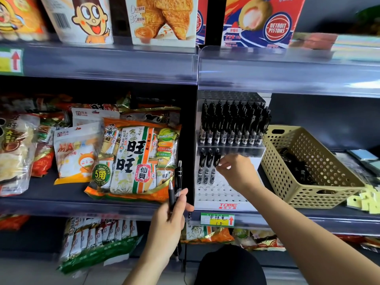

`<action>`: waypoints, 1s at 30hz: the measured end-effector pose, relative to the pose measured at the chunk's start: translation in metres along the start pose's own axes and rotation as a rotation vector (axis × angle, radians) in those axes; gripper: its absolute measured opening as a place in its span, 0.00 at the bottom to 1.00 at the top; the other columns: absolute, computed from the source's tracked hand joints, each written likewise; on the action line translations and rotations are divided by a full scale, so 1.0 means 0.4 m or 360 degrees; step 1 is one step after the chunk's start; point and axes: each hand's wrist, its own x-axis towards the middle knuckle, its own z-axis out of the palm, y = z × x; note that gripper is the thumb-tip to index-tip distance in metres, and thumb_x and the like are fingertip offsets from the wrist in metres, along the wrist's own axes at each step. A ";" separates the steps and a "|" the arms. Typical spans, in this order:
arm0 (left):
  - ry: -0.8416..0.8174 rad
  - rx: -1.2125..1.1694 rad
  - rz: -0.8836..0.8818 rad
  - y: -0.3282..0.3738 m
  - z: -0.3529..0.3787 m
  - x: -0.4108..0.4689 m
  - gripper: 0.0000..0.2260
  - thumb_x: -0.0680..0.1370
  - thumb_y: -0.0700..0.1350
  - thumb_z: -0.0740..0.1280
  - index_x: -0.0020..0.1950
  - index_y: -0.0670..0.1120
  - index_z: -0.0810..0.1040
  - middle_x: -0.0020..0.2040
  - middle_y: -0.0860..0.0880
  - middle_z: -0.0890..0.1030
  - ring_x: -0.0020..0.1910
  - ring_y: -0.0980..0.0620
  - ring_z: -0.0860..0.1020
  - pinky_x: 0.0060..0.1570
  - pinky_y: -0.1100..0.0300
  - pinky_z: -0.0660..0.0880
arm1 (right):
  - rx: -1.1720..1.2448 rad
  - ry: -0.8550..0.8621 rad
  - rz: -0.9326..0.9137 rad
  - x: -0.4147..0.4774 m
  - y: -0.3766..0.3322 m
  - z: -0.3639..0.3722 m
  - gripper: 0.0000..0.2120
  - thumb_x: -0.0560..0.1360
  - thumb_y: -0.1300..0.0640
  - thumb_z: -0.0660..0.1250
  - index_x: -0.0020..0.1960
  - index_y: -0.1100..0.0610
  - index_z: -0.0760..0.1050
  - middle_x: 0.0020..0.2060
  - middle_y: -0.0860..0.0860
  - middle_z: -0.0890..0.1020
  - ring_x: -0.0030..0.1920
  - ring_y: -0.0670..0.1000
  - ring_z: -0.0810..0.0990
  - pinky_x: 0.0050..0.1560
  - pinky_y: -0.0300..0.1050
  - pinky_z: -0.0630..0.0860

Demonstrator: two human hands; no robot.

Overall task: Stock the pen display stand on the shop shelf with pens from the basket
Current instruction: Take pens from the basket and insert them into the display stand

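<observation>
SHOP RESTOCK: At a shop shelf [61,194] crowded with snack bags [133,157], I fill the pen display stand [218,194]. It stands between the snacks and the tan perforated basket [287,182], which sits just beside it on the right, so supply and stand are one short reach apart. The stand's upper tier is packed with upright black pens [232,124]. The lower tier holds only three, at its left end, and the other holes in the white base are bare, so I judge the job is past halfway. My right grip [236,171] pinches the top of the third pen [217,159], apparently seating it in its hole beside its two neighbours. My left grip [170,219] hangs low before the shelf edge, wrapped round a few spare pens [177,182] held roughly upright, probably kept close so the right can take them without a trip back. More dark basket pens [294,163] lie on the basket's floor.
</observation>
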 end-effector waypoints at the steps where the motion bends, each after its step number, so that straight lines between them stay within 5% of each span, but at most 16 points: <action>1: -0.0038 -0.0009 0.0009 0.002 0.002 -0.001 0.14 0.72 0.61 0.58 0.53 0.62 0.77 0.38 0.45 0.79 0.28 0.56 0.67 0.35 0.60 0.66 | 0.0034 0.0034 0.0007 -0.009 -0.002 -0.003 0.11 0.76 0.58 0.66 0.56 0.60 0.79 0.49 0.54 0.84 0.47 0.54 0.81 0.50 0.47 0.78; 5: -0.0099 -0.0008 0.0018 0.003 0.013 -0.001 0.11 0.76 0.56 0.58 0.56 0.62 0.73 0.39 0.52 0.81 0.28 0.59 0.67 0.31 0.70 0.67 | 0.0251 0.0170 -0.0083 -0.067 -0.034 -0.013 0.11 0.77 0.55 0.65 0.56 0.57 0.77 0.47 0.51 0.82 0.38 0.48 0.78 0.40 0.40 0.74; 9: -0.0092 -0.0013 -0.0043 0.004 0.028 -0.008 0.07 0.76 0.54 0.60 0.48 0.57 0.77 0.35 0.47 0.75 0.28 0.58 0.67 0.31 0.65 0.65 | 0.0512 0.0130 -0.0055 -0.130 -0.051 -0.006 0.10 0.77 0.53 0.65 0.56 0.55 0.76 0.42 0.48 0.80 0.30 0.40 0.73 0.32 0.32 0.65; 15: -0.0280 0.0060 -0.0094 0.014 0.049 -0.023 0.18 0.74 0.57 0.60 0.38 0.42 0.72 0.26 0.53 0.68 0.26 0.56 0.66 0.27 0.69 0.62 | 0.1168 -0.0432 0.0097 -0.218 -0.074 0.003 0.09 0.79 0.63 0.60 0.49 0.52 0.77 0.40 0.47 0.79 0.35 0.37 0.75 0.35 0.28 0.69; 17: -0.0366 0.0021 -0.0129 0.019 0.057 -0.028 0.16 0.75 0.54 0.60 0.38 0.43 0.73 0.27 0.53 0.71 0.26 0.57 0.67 0.27 0.68 0.64 | 0.1250 -0.0488 0.0086 -0.231 -0.072 -0.001 0.09 0.79 0.65 0.59 0.47 0.59 0.77 0.39 0.50 0.79 0.34 0.37 0.74 0.35 0.28 0.67; 20: -0.0423 0.0030 -0.0110 0.023 0.062 -0.031 0.19 0.72 0.58 0.60 0.39 0.42 0.74 0.29 0.51 0.72 0.27 0.56 0.69 0.30 0.67 0.66 | 0.1420 -0.0510 0.0116 -0.231 -0.070 -0.013 0.06 0.78 0.67 0.59 0.47 0.67 0.74 0.36 0.52 0.77 0.32 0.39 0.74 0.33 0.28 0.68; 25: -0.0320 0.0115 -0.0026 0.020 0.059 -0.023 0.10 0.78 0.51 0.61 0.49 0.46 0.78 0.40 0.48 0.81 0.35 0.62 0.79 0.36 0.73 0.71 | 0.1564 -0.0395 0.0232 -0.222 -0.065 -0.023 0.06 0.75 0.65 0.66 0.41 0.60 0.70 0.31 0.49 0.77 0.33 0.44 0.76 0.36 0.35 0.73; 30: -0.0267 0.0184 0.0035 0.012 0.051 -0.018 0.08 0.78 0.49 0.61 0.49 0.48 0.78 0.37 0.50 0.78 0.34 0.65 0.77 0.37 0.75 0.71 | 0.1660 -0.0344 0.0295 -0.220 -0.052 -0.029 0.03 0.73 0.67 0.67 0.40 0.64 0.75 0.31 0.54 0.81 0.34 0.49 0.82 0.39 0.38 0.80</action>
